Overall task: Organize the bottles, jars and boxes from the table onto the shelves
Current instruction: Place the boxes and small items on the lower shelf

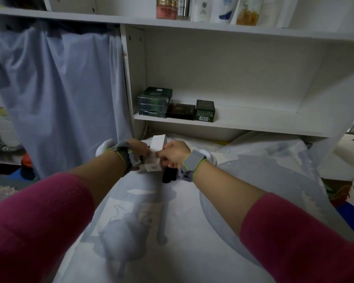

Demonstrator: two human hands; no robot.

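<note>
Both my hands meet at the far end of the covered table (172, 231). My left hand (138, 150) grips a small white box (151, 165) from the left side. My right hand (175, 153) pinches the same box from the right, and a black tube (169, 174) sticks out under its fingers. A taller white box (158, 142) stands just behind the hands. On the lower shelf (253, 121) sit a stack of green boxes (153, 103), a flat dark box (180, 111) and a dark green cube box (205, 110).
The upper shelf (192, 25) carries a pink jar (166, 8), a clear bottle (184, 8) and several white bottles and pouches. A blue curtain (59, 94) hangs at the left. Boxes and clutter lie at the right beside the table.
</note>
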